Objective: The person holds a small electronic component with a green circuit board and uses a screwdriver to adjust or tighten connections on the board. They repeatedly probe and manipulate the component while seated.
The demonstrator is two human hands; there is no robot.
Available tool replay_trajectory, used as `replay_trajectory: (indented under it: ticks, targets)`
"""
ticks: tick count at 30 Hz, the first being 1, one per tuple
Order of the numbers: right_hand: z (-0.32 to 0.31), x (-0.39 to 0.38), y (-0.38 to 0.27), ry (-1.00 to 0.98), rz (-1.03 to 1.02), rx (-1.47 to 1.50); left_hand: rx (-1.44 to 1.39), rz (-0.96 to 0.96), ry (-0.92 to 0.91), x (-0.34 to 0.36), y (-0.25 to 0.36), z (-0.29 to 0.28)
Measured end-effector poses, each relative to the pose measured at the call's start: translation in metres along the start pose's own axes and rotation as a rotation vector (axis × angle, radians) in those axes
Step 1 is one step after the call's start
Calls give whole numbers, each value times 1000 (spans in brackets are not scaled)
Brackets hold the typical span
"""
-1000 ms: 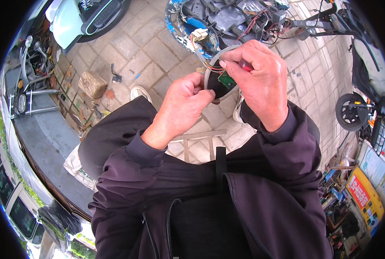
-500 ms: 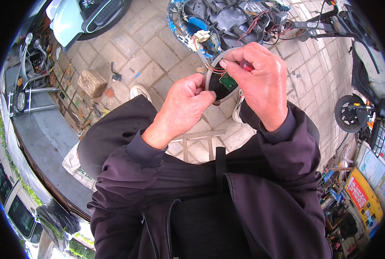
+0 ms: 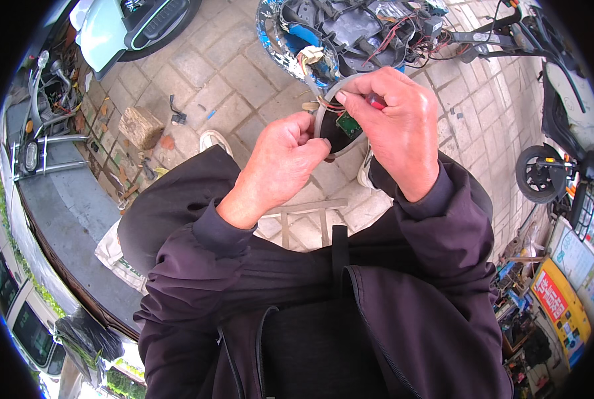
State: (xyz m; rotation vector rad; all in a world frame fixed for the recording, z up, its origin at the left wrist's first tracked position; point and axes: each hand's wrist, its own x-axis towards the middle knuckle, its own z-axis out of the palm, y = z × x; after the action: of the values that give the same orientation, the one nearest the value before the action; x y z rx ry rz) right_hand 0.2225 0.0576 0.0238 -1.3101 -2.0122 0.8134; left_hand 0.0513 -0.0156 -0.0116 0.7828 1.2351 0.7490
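Note:
My left hand (image 3: 273, 163) pinches the near-left rim of an oval housing (image 3: 337, 141) between thumb and fingers. The housing has a pale grey rim and a black inside. A small green circuit board (image 3: 347, 124) sits in it, partly behind my right thumb. Thin wires (image 3: 327, 103) run from the housing to a white connector (image 3: 311, 56) beyond. My right hand (image 3: 403, 130) closes on the far-right rim, its thumb pressed near the wires. A red and dark piece (image 3: 376, 101), perhaps a tool handle, shows under its curled fingers; the rest is hidden.
A dismantled blue and white scooter panel (image 3: 270, 40) with exposed wiring lies just beyond my hands. A wooden block (image 3: 141, 128) rests on the paving to the left. Scooter parts (image 3: 543, 176) stand at the right, and a grey platform (image 3: 70, 199) at the left.
Both hands and the housing have shifted very slightly left. My right fingers have moved a little, and less of the circuit board shows. Both grips stay closed.

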Motion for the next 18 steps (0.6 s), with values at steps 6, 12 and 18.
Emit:
replay_trajectory:
  ticks: [6, 12, 18]
  targets:
    - [-2, 0, 3, -35, -30, 27, -103, -12, -43, 1, -2, -1]
    - [-6, 1, 4, -106, -10, -43, -112, -103, -59, 1, 5, -3]
    - [-7, 2, 4, -99, -15, -20, -144, -187, -70, -1, 13, -2]
